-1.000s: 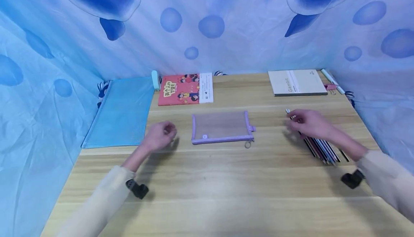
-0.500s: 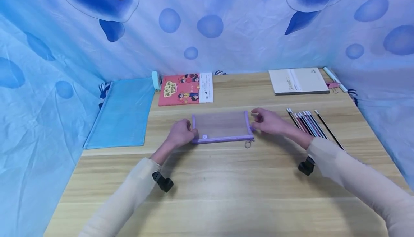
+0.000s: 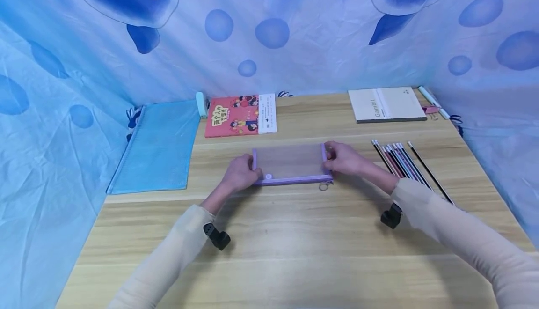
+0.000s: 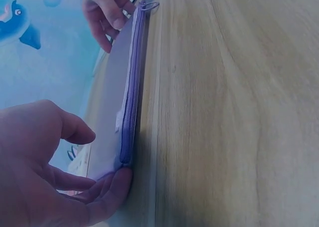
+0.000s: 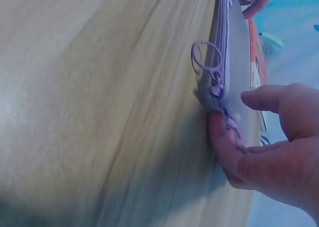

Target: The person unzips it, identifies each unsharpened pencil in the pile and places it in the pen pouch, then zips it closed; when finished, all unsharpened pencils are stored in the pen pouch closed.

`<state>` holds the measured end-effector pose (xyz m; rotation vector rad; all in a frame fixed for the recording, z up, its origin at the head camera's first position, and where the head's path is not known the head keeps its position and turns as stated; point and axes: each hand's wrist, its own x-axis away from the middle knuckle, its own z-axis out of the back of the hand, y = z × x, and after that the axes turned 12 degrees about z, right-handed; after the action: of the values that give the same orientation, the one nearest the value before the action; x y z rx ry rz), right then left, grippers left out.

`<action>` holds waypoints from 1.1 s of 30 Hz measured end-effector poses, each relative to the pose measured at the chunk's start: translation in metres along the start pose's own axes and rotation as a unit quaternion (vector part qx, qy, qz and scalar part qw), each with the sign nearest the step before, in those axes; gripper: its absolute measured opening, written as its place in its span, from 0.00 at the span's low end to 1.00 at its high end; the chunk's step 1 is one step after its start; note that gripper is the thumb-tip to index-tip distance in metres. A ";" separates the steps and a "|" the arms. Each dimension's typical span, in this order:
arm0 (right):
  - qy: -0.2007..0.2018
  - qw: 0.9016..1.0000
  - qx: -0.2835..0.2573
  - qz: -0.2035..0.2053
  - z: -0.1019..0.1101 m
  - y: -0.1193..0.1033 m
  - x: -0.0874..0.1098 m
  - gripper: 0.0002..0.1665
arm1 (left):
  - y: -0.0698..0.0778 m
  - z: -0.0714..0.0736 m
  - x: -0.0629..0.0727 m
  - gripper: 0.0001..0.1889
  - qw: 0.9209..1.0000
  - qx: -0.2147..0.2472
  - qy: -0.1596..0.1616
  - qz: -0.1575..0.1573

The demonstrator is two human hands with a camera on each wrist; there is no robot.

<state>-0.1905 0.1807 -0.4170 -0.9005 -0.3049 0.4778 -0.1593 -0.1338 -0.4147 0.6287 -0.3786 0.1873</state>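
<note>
A translucent zip pencil pouch (image 3: 290,161) with purple edging lies lengthwise between both hands. My left hand (image 3: 241,173) grips its left end, fingers at the lower corner and thumb over the top face. At the other end my right hand (image 3: 344,158) holds the right edge, thumb above. In the right wrist view, its fingertips (image 5: 215,124) curl at the corner beside the zipper ring (image 5: 207,56). The left wrist view shows the purple zipper (image 4: 130,97) running along the near side, with left fingertips (image 4: 119,182) at the corner.
Several pencils (image 3: 402,159) lie fanned out right of the pouch, partly behind the right forearm. A blue mesh folder (image 3: 153,147) is at left. A red book (image 3: 233,117), a teal stapler-like object (image 3: 201,104) and a notebook (image 3: 387,105) sit along the back edge.
My right hand has left the pencils and moved left to the pouch's right end. My left hand has moved right to its left end. The pouch has shifted slightly right.
</note>
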 end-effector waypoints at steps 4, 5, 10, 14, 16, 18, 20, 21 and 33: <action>0.024 0.998 -0.055 -0.008 -0.002 0.002 0.002 0.42 | -0.001 -0.002 -0.001 0.23 1.000 0.010 -0.002 -0.014; 0.030 0.997 -0.070 -0.013 -0.002 0.003 0.003 0.41 | -0.001 -0.003 -0.001 0.22 1.000 0.015 -0.002 -0.018; 0.034 0.987 -0.148 -0.055 0.005 0.007 0.001 0.40 | -0.001 -0.006 0.000 0.19 0.999 0.029 0.005 -0.030; 0.015 0.978 -0.193 -0.076 0.011 0.007 0.000 0.41 | 0.003 -0.014 0.005 0.29 0.998 0.017 0.050 -0.042; 0.010 0.974 -0.210 -0.081 0.013 0.007 -0.001 0.41 | 0.008 -0.023 0.012 0.33 0.993 0.001 0.102 -0.065; 0.009 0.973 -0.216 -0.082 0.013 0.007 -0.002 0.41 | 0.016 -0.035 0.022 0.38 0.982 -0.009 0.151 -0.112; 0.013 0.972 -0.219 -0.083 0.012 0.007 -0.003 0.40 | 0.029 -0.051 0.031 0.36 0.964 -0.027 0.192 -0.181; 0.015 0.971 -0.221 -0.085 0.012 0.007 -0.003 0.40 | 0.036 -0.060 0.036 0.34 0.955 -0.034 0.199 -0.215; 0.015 0.966 -0.244 -0.089 0.010 0.010 -0.003 0.40 | 0.099 -0.131 0.024 0.36 0.918 -0.191 0.260 -0.231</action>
<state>-0.2003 0.1905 -0.4191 -1.3437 -0.4840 0.2214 -0.1279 0.0255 -0.4494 0.2484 0.2535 -0.1741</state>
